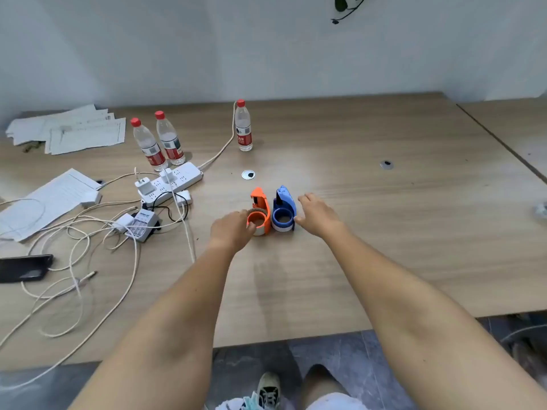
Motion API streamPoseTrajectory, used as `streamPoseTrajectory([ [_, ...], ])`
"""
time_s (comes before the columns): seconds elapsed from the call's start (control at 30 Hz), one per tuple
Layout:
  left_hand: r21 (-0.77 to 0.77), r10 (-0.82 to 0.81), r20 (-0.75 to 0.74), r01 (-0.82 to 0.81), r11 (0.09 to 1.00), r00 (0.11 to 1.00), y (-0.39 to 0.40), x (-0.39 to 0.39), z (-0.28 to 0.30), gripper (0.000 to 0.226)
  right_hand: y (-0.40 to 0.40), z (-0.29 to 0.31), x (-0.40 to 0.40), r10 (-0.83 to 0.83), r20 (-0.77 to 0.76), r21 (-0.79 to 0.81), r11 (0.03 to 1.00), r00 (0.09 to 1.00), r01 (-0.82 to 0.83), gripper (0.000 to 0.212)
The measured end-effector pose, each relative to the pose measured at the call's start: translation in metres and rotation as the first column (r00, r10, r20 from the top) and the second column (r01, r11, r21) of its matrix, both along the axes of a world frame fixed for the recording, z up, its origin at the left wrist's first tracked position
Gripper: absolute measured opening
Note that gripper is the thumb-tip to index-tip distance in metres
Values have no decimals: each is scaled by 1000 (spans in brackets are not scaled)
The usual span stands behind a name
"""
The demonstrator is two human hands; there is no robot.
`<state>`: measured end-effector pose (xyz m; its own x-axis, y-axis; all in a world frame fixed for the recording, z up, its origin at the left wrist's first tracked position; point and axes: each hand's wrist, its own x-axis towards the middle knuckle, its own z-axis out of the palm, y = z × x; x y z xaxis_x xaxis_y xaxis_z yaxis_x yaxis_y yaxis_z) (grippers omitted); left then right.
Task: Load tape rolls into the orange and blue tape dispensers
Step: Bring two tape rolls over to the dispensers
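Observation:
Two tape dispensers stand side by side in the middle of the wooden table [384,247]. The orange dispenser [260,210] is on the left with a pale tape roll around its hub. The blue dispenser [284,210] is on the right and holds a white tape roll. My left hand [232,229] rests against the orange dispenser's left side, fingers curled on its roll. My right hand [318,216] hovers just right of the blue dispenser, fingers spread, thumb almost touching its base; contact is unclear.
Left of the dispensers lie a white power strip [171,183], a battery charger [142,224], tangled cables [74,247], papers [44,202] and a black phone [25,267]. Three water bottles [243,125] stand behind. Two round cable grommets [248,174] are set in the tabletop.

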<state>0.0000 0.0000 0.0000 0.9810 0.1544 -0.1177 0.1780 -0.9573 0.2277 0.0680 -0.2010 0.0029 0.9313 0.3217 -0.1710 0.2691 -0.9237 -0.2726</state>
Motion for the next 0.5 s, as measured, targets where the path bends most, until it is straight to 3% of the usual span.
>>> streamPoseTrajectory([
  [0.17, 8, -12, -207, 14, 1000, 978, -38, 3, -12, 31, -32, -16, 0, -26, -132, -46, 999, 991, 20, 41],
  [0.5, -94, 77, -281, -107, 990, 957, -143, 11, -56, 30, -136, -48, 22, 5, -274, -79, 996, 962, -28, 29],
])
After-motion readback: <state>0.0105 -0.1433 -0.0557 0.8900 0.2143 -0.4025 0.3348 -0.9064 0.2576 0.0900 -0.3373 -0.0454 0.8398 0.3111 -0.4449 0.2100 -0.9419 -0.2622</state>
